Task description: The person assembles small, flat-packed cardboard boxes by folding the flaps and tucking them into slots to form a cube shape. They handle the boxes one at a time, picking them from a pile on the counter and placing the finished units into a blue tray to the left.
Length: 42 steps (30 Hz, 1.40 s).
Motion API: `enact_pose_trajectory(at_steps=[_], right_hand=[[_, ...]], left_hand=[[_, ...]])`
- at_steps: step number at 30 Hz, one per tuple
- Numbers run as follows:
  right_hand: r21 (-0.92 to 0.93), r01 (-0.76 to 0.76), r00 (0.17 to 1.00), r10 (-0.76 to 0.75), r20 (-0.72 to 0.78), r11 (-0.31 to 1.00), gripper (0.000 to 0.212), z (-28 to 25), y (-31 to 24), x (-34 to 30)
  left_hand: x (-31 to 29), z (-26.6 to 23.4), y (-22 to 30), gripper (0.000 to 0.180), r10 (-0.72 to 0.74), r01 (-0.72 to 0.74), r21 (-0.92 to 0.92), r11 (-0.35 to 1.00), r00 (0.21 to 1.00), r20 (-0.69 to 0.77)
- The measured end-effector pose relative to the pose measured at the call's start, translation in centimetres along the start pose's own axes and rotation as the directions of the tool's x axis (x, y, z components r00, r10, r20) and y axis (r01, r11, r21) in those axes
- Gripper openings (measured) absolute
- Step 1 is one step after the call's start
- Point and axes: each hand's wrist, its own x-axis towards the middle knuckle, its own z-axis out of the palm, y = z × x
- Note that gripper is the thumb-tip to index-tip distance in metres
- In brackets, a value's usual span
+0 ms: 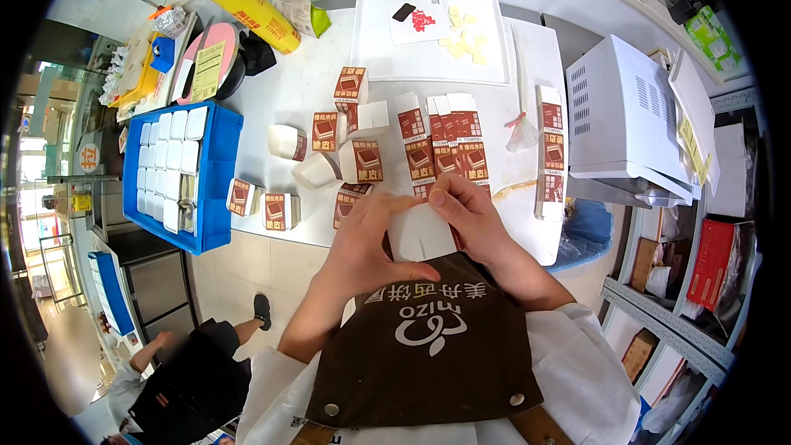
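brn apron (pixel 362 383), wht slvs (pixel 577 367), slvr studs (pixel 331 409)

At twelve o'clock from the brown-and-white cardboard carton (pixel 418 235) between the left hand (pixel 360 239) and right hand (pixel 471 213), printed brown-and-white cartons (pixel 446 152) lie on the white table (pixel 523 227), before a white rectangular tray (pixel 383 64). Folded cardboard boxes (pixel 362 162) cluster at eleven, a blue rectangular plastic crate (pixel 216 185) between nine and ten, a white boxy appliance (pixel 630 119) at two.

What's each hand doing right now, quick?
Left hand: holding the white side-up box, thumb and fingers spread around it.
Right hand: closed, holding the same box near its far edge.
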Motion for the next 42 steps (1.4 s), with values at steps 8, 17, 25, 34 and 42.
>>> enact_pose_trajectory(at_steps=[8,17,25,34,42], right_hand=[[0.050,0.004,0.999,-0.007,0.049,0.999,0.025,-1.3,1.3,0.1],[0.241,-0.002,0.995,-0.022,0.096,0.971,0.019,-1.2,2.3,-0.6],[0.138,0.026,0.984,-0.050,0.173,0.990,0.023,-1.4,3.2,0.2],[0.570,0.073,0.981,-0.161,0.106,0.818,0.027,-2.4,2.9,0.7],[0.310,0.053,0.990,-0.090,0.106,0.949,0.022,-3.3,4.1,1.6]], left_hand=[[-0.5,0.0,-0.6,0.074,-0.033,0.031,-0.077,0.997,0.999,-0.025],[-1.5,1.3,-2.2,0.088,-0.173,0.136,-0.560,0.817,0.985,-0.013],[-0.5,2.6,-2.0,0.082,-0.539,0.143,-0.921,0.362,0.838,-0.082],[-1.4,2.2,-5.0,0.072,-0.308,0.356,-0.863,0.359,0.918,0.250],[-1.7,3.1,-5.7,0.075,-0.433,0.271,-0.937,0.221,0.888,0.154]])
